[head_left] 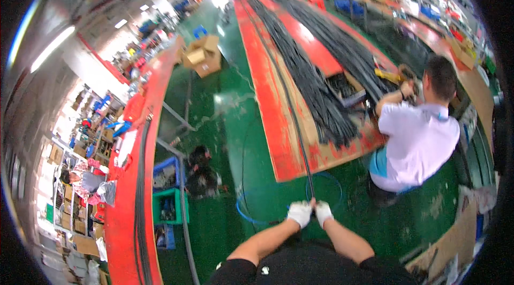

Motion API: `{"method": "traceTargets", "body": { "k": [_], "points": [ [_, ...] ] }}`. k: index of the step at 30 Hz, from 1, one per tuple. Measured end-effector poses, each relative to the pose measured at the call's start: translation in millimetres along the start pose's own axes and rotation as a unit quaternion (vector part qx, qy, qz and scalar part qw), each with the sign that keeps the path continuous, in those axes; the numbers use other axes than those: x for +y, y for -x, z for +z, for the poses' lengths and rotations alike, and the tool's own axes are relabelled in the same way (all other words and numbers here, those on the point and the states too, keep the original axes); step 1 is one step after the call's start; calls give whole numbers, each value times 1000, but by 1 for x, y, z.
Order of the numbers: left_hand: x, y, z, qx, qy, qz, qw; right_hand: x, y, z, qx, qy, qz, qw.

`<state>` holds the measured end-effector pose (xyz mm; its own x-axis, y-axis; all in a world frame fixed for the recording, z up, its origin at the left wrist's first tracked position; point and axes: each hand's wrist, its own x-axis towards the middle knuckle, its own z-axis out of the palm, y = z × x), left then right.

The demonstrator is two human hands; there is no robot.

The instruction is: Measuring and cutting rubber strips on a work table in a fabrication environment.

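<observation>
While a person in black short sleeves looks down at their own outstretched arms, their left hand (300, 214) and right hand (323, 212), both in white gloves, come together at the near end of a long black cable (297, 129); both hands are closed on it, almost touching each other, though the separate fingers are too small to make out; the cable runs from the hands over the near edge of a long worktable (266, 132), worn red and bare-wood in stripes, and along its left side into the distance.

To the right of that cable lie a thick bundle of black strands (294, 65) and, farther right, a second dark bundle (334, 44); an open box (354, 99) of small dark pieces sits between them; at the table's right side, a co-worker in a pale shirt (420, 140) reaches an arm towards a yellow object (388, 75); a blue hose (251, 220) loops on the green floor (230, 119); to the left stand another red table (120, 220) bearing black cables (141, 194), a green crate (183, 210) and an open cardboard box (206, 62).
</observation>
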<state>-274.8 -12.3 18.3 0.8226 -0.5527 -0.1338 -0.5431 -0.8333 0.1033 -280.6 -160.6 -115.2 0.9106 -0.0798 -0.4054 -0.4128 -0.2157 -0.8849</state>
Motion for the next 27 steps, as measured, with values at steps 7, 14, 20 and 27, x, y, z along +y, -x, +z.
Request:
{"method": "traceTargets", "body": {
  "k": [7, 14, 20, 27],
  "points": [
    [12, -2, -30, -90, 72, -57, 992, -59, 16, -38, -117, -101, 87, 984],
    [-14, 6, -41, -159, 173, -58, 970, -109, 35, -35, -103, -133, 114, 979],
    [-30, 2, -49, -181, 228, -96, 952, -104, 35, -18, -86, -124, 140, 979],
    [-45, 15, -60, -184, 264, -106, 941, -115, 45, 7, -12, -43, 112, 993]
  ]
}}
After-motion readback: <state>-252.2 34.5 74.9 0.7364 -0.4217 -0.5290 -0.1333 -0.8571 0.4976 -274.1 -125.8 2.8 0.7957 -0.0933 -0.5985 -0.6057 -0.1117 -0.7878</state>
